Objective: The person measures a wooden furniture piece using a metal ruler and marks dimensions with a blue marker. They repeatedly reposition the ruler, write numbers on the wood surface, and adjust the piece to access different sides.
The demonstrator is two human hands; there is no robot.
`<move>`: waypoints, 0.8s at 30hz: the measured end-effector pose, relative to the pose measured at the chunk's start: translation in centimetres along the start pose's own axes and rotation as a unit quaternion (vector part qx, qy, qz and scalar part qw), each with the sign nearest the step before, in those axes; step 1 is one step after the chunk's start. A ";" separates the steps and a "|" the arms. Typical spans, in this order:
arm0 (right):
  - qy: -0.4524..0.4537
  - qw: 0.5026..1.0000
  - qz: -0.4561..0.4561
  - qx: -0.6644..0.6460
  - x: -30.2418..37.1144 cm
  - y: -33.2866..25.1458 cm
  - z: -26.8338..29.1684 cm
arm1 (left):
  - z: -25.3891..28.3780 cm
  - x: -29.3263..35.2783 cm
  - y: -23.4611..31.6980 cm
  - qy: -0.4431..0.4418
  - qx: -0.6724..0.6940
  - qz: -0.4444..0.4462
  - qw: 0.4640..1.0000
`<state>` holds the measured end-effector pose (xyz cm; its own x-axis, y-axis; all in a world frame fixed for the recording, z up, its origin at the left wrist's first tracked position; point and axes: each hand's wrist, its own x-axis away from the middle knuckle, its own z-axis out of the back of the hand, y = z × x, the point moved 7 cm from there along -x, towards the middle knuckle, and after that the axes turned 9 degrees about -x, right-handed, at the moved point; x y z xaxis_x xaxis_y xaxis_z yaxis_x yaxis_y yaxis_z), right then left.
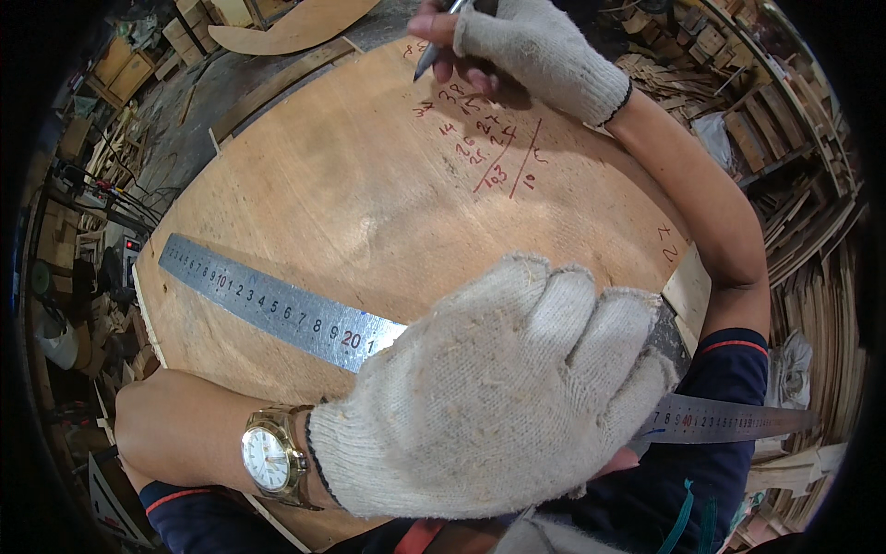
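Note:
A long steel ruler (263,300) lies slantwise over a pale plywood board (305,198). My left hand (489,388), in a knitted off-white glove, covers the ruler's middle with its fingers bent over it. A bare thumb tip shows at the ruler's lower edge, and the far end of the ruler sticks out to the right past the hand. At the board's far edge my right hand (526,51), in a fingerless knitted glove, holds a pen (437,46) with its tip close to the wood. Red handwritten figures and lines mark the board beneath this hand.
A curved plywood piece (295,26) lies on the floor beyond the board, and a wooden strip (277,92) runs along the board's far left side. Stacked wood offcuts (784,129) fill the right. Cables (111,198) and workshop clutter stand at the left.

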<state>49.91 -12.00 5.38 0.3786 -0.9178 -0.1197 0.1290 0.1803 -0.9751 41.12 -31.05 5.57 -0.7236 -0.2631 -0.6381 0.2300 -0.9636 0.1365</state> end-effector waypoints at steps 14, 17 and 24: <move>0.061 0.993 0.104 0.020 -1.1 -0.2 1.9 | -0.5 0.4 0.0 -0.022 -0.003 -0.016 1.000; 0.049 0.993 0.109 0.012 -1.0 -0.4 1.6 | -0.8 0.5 -0.1 -0.039 0.017 -0.009 0.999; 0.031 0.995 0.098 -0.013 -0.7 -0.7 1.0 | -0.9 0.3 -0.8 -0.118 0.066 0.036 0.990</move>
<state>50.50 -11.09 6.32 0.3359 -0.8864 -0.3185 0.0346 0.3495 -0.9363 41.25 -30.35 4.59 -0.8434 -0.3212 -0.4307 0.2117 -0.9355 0.2830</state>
